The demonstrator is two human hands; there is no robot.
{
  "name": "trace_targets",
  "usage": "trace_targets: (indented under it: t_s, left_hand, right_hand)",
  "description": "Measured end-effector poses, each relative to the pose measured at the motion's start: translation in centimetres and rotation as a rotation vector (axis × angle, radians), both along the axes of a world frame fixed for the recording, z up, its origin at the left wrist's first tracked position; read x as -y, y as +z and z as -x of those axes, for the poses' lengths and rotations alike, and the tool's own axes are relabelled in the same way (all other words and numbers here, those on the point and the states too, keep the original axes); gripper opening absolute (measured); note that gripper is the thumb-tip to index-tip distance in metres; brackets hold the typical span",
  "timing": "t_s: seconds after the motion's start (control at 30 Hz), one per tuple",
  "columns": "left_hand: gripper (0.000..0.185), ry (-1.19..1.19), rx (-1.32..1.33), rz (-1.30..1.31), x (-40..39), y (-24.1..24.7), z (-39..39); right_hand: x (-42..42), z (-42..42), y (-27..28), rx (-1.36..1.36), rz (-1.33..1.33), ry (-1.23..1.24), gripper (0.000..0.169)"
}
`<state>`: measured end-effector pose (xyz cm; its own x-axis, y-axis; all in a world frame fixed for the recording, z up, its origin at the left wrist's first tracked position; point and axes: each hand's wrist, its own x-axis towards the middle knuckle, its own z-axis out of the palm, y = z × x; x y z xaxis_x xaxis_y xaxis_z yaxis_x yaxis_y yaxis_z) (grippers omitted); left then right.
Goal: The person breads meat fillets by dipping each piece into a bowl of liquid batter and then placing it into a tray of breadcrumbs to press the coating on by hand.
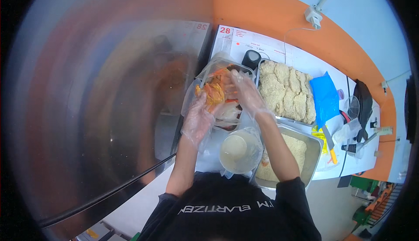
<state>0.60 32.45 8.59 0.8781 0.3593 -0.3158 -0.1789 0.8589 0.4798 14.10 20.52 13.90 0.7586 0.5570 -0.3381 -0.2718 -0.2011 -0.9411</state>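
Both my hands wear clear plastic gloves. A limp, orange-yellow coated piece of food [214,93], perhaps marinated meat, rests in my left hand [197,118]. My right hand [244,88] faces it with extended fingers, close to the piece; whether they touch it is unclear. Beneath both hands stands a rectangular container [250,73] lined with clear plastic film, with more orange pieces inside, partly hidden. Nearer to me is a translucent tub [240,151] with something pale in it. Under my right forearm lies a metal pan [312,156] of pale crumbs [294,146].
Crumb-coated slabs [284,90] fill a metal tray at the right. Beyond it are a blue plastic bag [325,97] and a knife with a yellow handle [330,144]. A dark cylinder [252,59] stands behind. A reflective panel [114,110] borders the left side.
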Motion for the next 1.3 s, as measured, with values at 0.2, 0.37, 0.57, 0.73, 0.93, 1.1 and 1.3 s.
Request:
trace_targets:
  t_s: [0.2, 0.37, 0.57, 0.73, 0.93, 1.1, 1.3]
  left_hand:
    - [0.047, 0.041, 0.014, 0.094, 0.8, -2.7, -1.0]
    - [0.046, 0.112, 0.003, 0.029, 2.9, -1.2, -1.0]
    - [0.041, 0.171, -0.009, -0.001, 3.1, -1.6, -0.8]
    - [0.041, 0.214, -0.115, -0.062, 3.6, -3.2, -0.7]
    - [0.047, 0.054, -0.104, -0.009, 4.2, -2.5, -0.4]
    - [0.049, 0.032, -0.056, 0.110, 4.1, -2.6, 0.0]
    - [0.049, 0.048, 0.033, 0.121, 4.7, -2.7, -0.4]
  right_hand:
    - [1.7, 4.0, -4.2, 0.159, -0.076, 0.138, 0.038]
    - [0.9, 4.3, -5.0, -0.106, -0.168, 0.045, 0.034]
    - [1.6, 4.0, -4.6, 0.134, -0.044, 0.002, 0.031]
    - [1.4, 3.5, 0.6, 0.630, 0.094, 0.114, 0.032]
    - [-0.8, 0.0, -0.5, 0.491, -0.220, 0.194, 0.027]
    - [0.4, -0.7, 1.4, 0.461, -0.193, 0.103, 0.028]
    - [3.9, 1.2, -1.4, 0.177, 0.352, 0.403, 0.034]
